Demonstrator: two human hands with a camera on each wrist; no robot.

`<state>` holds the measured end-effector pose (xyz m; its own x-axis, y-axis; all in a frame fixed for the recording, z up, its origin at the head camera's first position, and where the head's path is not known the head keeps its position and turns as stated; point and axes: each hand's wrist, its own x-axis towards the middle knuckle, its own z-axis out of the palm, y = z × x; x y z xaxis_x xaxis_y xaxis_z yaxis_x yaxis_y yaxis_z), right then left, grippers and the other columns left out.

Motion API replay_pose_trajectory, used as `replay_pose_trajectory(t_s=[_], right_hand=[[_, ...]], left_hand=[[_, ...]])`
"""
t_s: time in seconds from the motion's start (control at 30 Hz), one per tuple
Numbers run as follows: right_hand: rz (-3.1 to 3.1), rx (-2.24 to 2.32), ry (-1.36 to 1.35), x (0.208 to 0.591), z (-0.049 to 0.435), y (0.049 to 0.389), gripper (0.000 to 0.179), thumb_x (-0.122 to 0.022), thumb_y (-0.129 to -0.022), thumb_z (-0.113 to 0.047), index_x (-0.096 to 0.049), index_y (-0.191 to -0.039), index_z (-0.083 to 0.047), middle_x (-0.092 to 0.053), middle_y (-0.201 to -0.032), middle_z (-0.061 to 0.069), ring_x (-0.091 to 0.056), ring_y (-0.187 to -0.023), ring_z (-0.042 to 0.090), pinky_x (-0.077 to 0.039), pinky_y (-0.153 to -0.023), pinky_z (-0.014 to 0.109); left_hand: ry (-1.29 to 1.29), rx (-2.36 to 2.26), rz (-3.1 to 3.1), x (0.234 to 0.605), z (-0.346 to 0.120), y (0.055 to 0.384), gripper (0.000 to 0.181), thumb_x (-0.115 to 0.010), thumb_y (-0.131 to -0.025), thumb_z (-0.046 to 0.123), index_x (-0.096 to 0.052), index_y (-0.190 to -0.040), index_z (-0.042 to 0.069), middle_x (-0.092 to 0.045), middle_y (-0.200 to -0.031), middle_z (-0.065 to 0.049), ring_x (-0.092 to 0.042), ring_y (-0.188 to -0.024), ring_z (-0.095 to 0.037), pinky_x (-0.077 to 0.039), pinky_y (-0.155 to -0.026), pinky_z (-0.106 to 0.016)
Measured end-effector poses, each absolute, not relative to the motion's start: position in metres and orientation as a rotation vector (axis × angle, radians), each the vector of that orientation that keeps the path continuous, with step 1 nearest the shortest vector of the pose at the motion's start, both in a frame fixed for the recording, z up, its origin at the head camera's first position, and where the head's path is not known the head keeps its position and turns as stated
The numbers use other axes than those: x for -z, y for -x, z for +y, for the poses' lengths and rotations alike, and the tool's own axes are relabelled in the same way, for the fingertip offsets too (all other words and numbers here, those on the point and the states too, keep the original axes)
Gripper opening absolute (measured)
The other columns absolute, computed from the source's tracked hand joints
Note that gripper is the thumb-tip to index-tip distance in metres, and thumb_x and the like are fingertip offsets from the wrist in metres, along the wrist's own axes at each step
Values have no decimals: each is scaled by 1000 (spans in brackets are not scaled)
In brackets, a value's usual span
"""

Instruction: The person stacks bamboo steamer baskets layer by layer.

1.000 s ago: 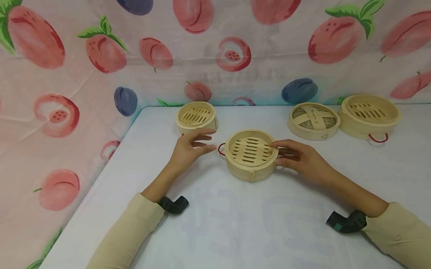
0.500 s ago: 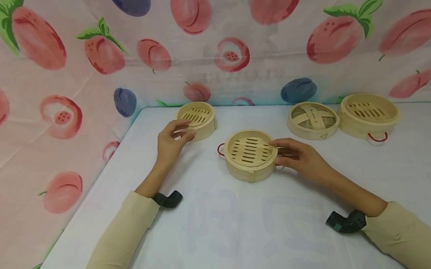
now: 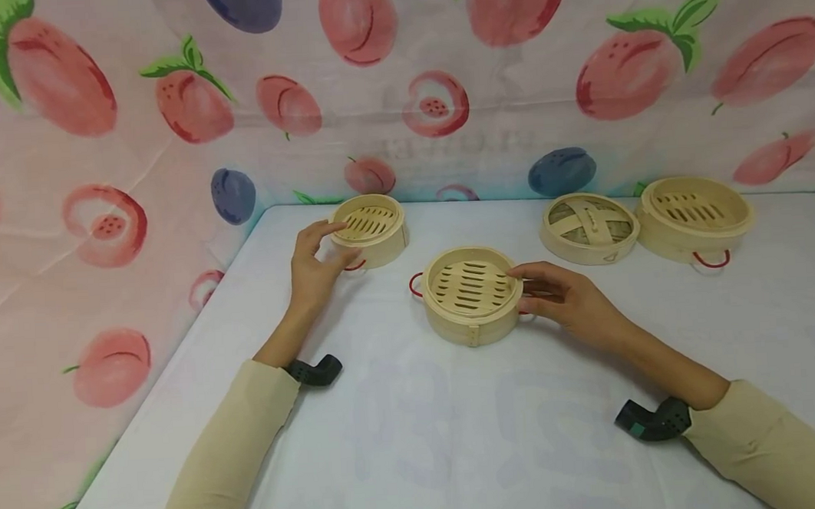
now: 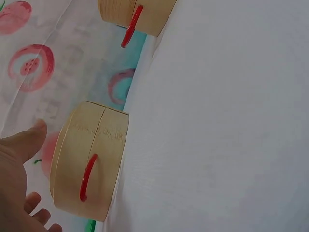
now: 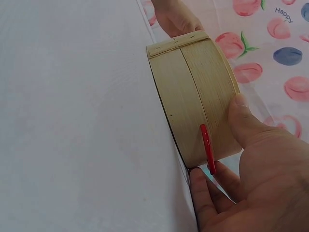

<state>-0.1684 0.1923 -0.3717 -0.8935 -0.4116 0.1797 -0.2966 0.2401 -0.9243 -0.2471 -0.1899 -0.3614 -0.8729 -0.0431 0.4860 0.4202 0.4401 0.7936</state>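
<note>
Currently the right hand (image 3: 572,303) has its thumb and fingers closed around the right side of the front bamboo steamer basket (image 3: 453,325), which sits upright on the white-covered table (image 3: 425,453), between the two hands. Close up, the thumb rests at its upper edge and the other fingers lie by its red handle (image 5: 207,149). A slotted bamboo rack (image 3: 471,288) lies inside.

Farther back, the left hand (image 3: 316,263) reaches to the near left side of the rear-left bamboo steamer basket (image 3: 383,250), thumb and fingers apart and gripping nothing; whether a fingertip touches the rim, I cannot tell. That basket stands upright near the table's back edge.

Over to the right, a woven bamboo steamer lid (image 3: 589,228) lies just beside the rear-right bamboo steamer basket (image 3: 670,241), the larger one. Behind everything hangs a peach-print cloth (image 3: 497,111). Both arms wear beige sleeves (image 3: 227,456).
</note>
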Motion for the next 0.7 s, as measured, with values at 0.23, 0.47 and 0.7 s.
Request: replay_pose_trajectory(t_s=[0.23,0.47,0.7], right_hand=[[2390,1752,644,370,191,167,44,-67,-90,-12,-54,-132,-7,-50,-134,8,-52,-119,27,-52,-86,25],[2402,1739,640,372,190,168,45,-67,-90,-13,-54,-133,-7,-50,-134,10,-53,-118,25,-52,-86,25],[2371,1798,650,374,192,170,47,-67,-90,-11,-51,-135,-6,-52,-133,15,-56,-114,19,-53,-84,27]], left_hand=[[263,1406,-2388,365,-190,255,44,-80,-80,15,-64,-121,7,-36,-144,-14,-27,-136,-25,-22,-111,-47],[211,1462,-2417,369,-186,259,43,-81,-78,12,-65,-118,6,-29,-148,-18,-23,-139,-28,-22,-112,-46],[170,1497,-2422,373,-185,264,40,-80,-80,14,-65,-116,5,-34,-145,-17,-28,-137,-28,-30,-109,-45]])
